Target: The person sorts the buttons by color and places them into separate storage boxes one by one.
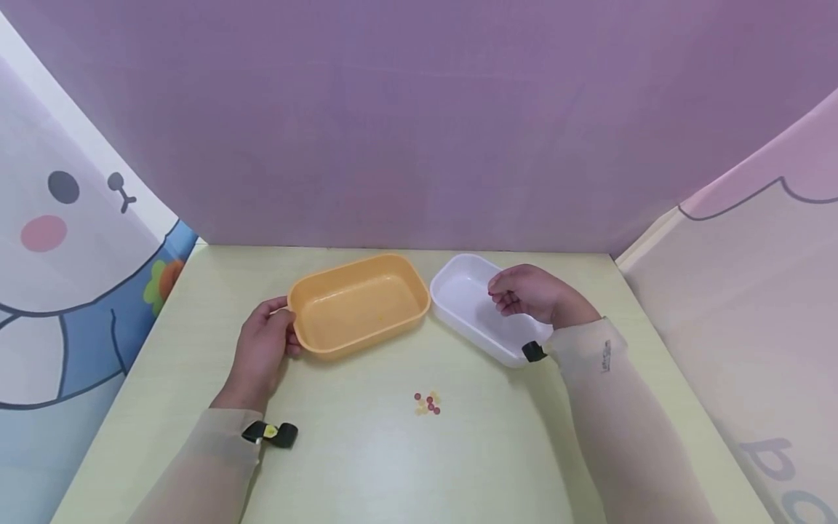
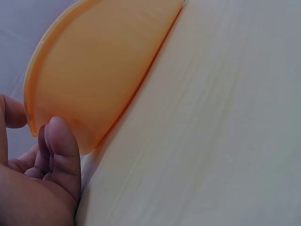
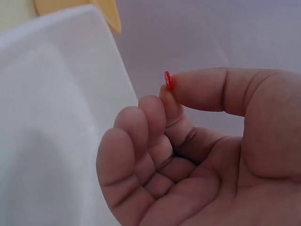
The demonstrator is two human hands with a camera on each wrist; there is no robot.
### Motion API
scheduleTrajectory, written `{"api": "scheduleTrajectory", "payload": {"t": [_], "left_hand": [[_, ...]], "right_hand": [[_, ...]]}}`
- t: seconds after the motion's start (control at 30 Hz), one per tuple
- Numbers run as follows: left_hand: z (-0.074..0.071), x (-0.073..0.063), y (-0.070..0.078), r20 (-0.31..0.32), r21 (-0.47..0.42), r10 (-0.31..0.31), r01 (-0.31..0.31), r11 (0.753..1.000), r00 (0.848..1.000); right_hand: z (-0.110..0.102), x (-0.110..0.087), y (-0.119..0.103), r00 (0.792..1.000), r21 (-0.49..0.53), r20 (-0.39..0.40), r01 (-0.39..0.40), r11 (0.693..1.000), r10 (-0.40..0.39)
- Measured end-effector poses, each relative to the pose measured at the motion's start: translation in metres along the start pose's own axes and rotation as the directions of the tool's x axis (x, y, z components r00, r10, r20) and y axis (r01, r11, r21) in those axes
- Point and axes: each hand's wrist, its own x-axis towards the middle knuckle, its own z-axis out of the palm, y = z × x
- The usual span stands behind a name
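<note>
At the left end of an orange tray (image 1: 356, 346), my left hand (image 1: 262, 346) holds the rim, its fingers about the corner (image 2: 61, 141). A small yellow piece (image 1: 381, 317) lies inside that tray. Over the white tray (image 1: 468, 331), my right hand (image 1: 530, 295) pinches a small red button (image 3: 168, 80) between thumb and forefinger, while the other fingers curl toward the palm. Several small red and yellow buttons (image 1: 429, 400) lie loosely grouped on the table in front of the trays.
Both trays stand side by side on a pale wood-look table (image 1: 366, 451), their near corners almost meeting. A purple panel (image 1: 419, 131) rises behind the table. Printed panels flank it, a cartoon figure (image 1: 65, 240) on the left one.
</note>
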Motion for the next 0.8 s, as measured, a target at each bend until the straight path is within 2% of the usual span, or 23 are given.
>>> {"api": "scheduleTrajectory", "payload": {"t": [0.43,0.8], "left_hand": [[0.0,0.002,-0.002,0.005,-0.013,0.004,-0.004,1.0,1.0],[0.0,0.002,-0.002,0.002,-0.022,0.002,-0.002,1.0,1.0]], "right_hand": [[-0.011,0.007,0.008,0.999,-0.003,-0.014,-0.034,0.999,0.034],[-0.014,0.009,0.016,0.999,-0.012,-0.019,-0.033,0.999,0.032]]}}
